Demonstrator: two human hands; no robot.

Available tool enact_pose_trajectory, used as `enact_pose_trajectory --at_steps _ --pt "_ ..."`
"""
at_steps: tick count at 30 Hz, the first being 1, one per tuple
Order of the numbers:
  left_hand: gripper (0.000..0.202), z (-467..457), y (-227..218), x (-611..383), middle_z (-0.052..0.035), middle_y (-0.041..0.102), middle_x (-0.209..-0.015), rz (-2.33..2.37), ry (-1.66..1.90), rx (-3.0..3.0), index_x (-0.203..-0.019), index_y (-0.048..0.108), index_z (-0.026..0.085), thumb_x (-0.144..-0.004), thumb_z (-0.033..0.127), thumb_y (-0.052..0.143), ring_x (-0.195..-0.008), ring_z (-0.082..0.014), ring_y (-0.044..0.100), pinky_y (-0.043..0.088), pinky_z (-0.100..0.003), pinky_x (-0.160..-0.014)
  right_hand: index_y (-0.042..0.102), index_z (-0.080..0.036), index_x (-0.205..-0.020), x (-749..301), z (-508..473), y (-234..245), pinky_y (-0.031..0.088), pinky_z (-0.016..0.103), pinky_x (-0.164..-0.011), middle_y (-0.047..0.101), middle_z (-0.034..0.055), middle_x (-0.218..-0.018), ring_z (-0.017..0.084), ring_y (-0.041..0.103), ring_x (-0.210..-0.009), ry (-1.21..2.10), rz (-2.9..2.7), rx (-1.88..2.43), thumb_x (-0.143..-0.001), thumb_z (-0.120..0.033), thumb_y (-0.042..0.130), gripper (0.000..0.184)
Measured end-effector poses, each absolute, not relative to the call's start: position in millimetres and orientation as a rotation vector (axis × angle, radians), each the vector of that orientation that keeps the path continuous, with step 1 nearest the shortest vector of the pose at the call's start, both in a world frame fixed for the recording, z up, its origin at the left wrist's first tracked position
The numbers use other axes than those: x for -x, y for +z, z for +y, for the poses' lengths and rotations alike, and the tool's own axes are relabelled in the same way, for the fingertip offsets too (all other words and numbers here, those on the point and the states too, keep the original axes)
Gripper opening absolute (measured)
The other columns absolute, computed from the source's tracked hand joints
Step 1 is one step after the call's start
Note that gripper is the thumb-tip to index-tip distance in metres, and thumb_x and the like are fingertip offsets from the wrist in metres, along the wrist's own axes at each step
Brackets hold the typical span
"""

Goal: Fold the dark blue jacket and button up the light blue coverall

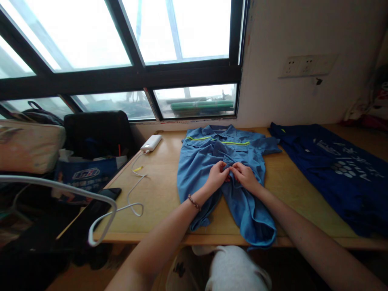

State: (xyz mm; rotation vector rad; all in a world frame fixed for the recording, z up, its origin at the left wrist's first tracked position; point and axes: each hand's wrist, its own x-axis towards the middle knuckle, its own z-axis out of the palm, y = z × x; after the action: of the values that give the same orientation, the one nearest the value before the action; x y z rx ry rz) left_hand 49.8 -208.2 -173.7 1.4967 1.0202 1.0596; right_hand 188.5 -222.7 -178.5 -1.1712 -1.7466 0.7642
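Observation:
A light blue work shirt (200,161) with yellow-green stripes across the chest lies face up on the wooden table (160,190), its lower part hanging over the front edge. My left hand (216,176) and my right hand (244,174) meet at the shirt's front opening around its middle. Both hands pinch the fabric edges there, fingertips almost touching each other. A bead bracelet sits on my left wrist.
A dark blue printed garment (339,169) lies spread on the table's right side. A white power bank (151,143) with a white cable (133,194) rests at the left. A black phone (110,193), bags (91,161) and a white hanger (100,222) crowd the left edge. Window behind.

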Motion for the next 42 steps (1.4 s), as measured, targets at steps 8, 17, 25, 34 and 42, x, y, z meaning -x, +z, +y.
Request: enact_pose_trajectory --at_steps 8,17,25,34,42 --pt "0.017 -208 -174 -50 0.0065 0.048 -0.051 1.021 1.041 -1.513 -0.074 0.044 0.016 -0.072 0.029 0.055 -0.039 -0.0076 0.05 0.041 -0.017 -0.038 0.047 -0.019 -0.076 -188 -223 -179 0.033 0.023 -0.044 0.048 -0.0038 -0.048 0.012 0.045 -0.043 0.736 -1.748 1.19 -0.081 -0.047 0.043 0.029" --pt "0.019 -207 -176 -50 0.0059 0.049 -0.052 1.025 1.052 -1.519 -0.075 0.045 0.016 -0.071 0.031 0.056 -0.04 -0.0083 0.051 0.041 -0.018 -0.039 0.046 -0.019 -0.077 -188 -223 -179 0.033 0.023 -0.045 0.048 -0.0039 -0.048 0.012 0.046 -0.043 0.719 -1.772 1.193 -0.083 -0.046 0.04 0.029" --pt "0.012 -212 -167 -49 0.0051 0.05 -0.05 1.105 1.163 -1.452 -0.073 0.046 0.016 -0.071 0.024 0.055 -0.041 -0.0094 0.051 0.04 -0.019 -0.04 0.044 -0.018 -0.086 -188 -224 -178 0.034 0.023 -0.047 0.05 -0.0039 -0.052 0.012 0.048 -0.046 0.727 -1.819 1.238 -0.082 -0.048 0.04 0.03" --pt "0.01 -206 -161 -39 0.0028 0.054 -0.055 1.036 1.159 -1.032 -0.076 0.043 0.016 -0.072 0.022 0.05 -0.045 -0.0092 0.053 0.046 -0.023 -0.051 0.03 -0.011 -0.127 -187 -257 -158 0.041 0.03 -0.075 0.053 0.0127 -0.108 0.022 0.053 -0.092 0.426 -2.291 1.45 -0.065 -0.031 0.059 0.071" --pt "0.038 -277 -160 -6 -0.0104 0.058 -0.1 1.179 0.815 -2.126 -0.098 0.051 0.015 -0.066 0.032 0.062 -0.095 -0.023 0.054 0.044 -0.038 -0.082 0.055 -0.015 -0.103 -223 -351 -160 0.038 0.032 -0.084 0.056 0.01 -0.097 0.021 0.05 -0.095 0.334 -2.272 1.683 -0.072 -0.016 0.043 0.033"
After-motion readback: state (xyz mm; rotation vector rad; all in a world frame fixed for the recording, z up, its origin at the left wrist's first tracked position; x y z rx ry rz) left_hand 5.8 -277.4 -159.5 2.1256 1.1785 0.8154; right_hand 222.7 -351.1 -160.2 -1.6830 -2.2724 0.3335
